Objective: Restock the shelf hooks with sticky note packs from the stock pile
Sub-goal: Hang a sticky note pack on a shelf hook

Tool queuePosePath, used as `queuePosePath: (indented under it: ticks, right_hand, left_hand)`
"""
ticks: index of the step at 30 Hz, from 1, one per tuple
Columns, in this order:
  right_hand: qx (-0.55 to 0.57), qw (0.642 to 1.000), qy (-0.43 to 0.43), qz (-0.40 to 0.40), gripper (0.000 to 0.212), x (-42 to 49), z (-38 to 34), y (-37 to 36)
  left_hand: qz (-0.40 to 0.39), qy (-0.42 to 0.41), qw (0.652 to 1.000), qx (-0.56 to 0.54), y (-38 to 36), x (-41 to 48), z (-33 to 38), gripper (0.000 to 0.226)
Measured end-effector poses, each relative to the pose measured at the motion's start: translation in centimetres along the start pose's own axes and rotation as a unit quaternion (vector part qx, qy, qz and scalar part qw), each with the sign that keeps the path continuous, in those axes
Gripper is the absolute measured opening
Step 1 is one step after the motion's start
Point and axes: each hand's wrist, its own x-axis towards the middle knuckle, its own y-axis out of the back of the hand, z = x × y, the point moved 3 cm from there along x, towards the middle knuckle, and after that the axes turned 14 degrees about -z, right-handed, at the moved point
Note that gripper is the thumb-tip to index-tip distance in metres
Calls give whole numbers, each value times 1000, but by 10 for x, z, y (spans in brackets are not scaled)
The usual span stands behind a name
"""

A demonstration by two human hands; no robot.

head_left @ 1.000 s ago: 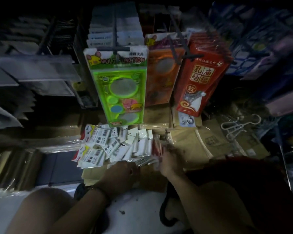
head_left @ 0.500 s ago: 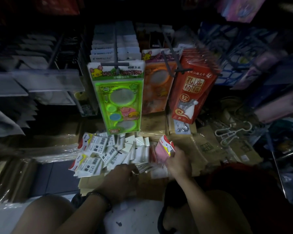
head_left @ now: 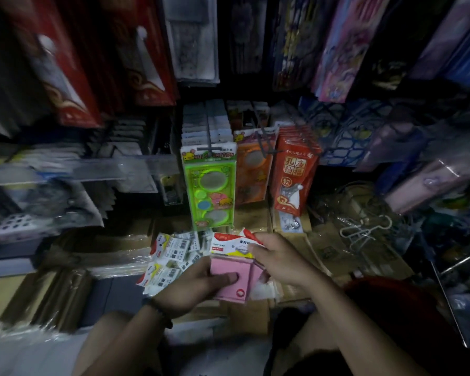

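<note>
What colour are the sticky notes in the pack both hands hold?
Pink, under a white header card; sticky note pack, head view, the only one.

— What is showing at lower centre of the frame?
— The left hand (head_left: 193, 289) is gripping a pink sticky note pack (head_left: 229, 278), thumb lying across it, while the right hand (head_left: 280, 257) is pinching its white header card (head_left: 229, 245).
— And beside them?
— The stock pile (head_left: 171, 256) is lying just left, below a green stencil pack (head_left: 209, 185) that is hanging on a hook.

Pink, green, orange and red in a dim shop corner

Square pink sticky note pack (head_left: 229, 278) has a white-and-red header card; the hanging stencil pack (head_left: 209, 185) is neon green, its neighbour pack (head_left: 253, 169) orange, the boxed pack (head_left: 293, 172) red with gold-framed characters.
</note>
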Motion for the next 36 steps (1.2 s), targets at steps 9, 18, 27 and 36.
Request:
queuePosePath:
  ticks: [9, 18, 27, 36]
  right_hand:
    - [83, 979, 127, 139, 56, -14, -86, -33]
    - [89, 928, 304, 196, 36, -56, -215, -40]
    - [23, 886, 429, 175, 15, -85, -355, -25]
    - [-16, 839, 511, 189, 21, -76, -475, 1]
  left_hand:
    - [219, -139, 966, -2, 2, -69, 82, 56]
    - [321, -265, 894, 166, -1, -154, 201, 77]
    - [306, -308, 814, 386, -2, -252, 335, 98]
    - [278, -206, 694, 632, 32, -326, 426, 71]
